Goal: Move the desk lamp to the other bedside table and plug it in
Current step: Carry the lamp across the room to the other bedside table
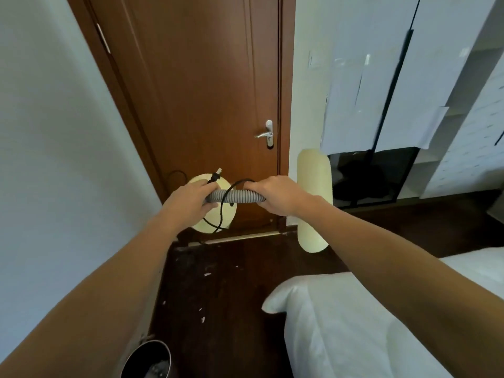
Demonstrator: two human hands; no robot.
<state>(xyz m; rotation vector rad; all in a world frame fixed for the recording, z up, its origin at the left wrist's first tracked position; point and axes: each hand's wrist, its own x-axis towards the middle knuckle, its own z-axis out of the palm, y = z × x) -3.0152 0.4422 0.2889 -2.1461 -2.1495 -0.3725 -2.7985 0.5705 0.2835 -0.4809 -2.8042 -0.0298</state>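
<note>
- Desk lamp (234,196) held in mid-air at centre frame, in front of a brown door (196,99), gripped by both hands.
- Left hand (188,201) wrapped around the left end of the grey ribbed neck (236,195), fingers closed on it; also pinching the black plug (214,177), prongs pointing up.
- Right hand (276,193) clamped over the right end of the same neck, knuckles up.
- Round cream base (215,216) behind the left hand, face toward the camera.
- Long cream lamp head (313,203) hanging upright just right of the right hand.
- Black cord (222,211) looping down across the base from the neck.
- White bed corner (354,323) in the lower right of the frame.
- Dark floor (223,290) below, flecked with pale specks.
- Round metal bin (148,360) at the bottom edge, left of centre.
- Silver door handle (266,134) above the right hand.
</note>
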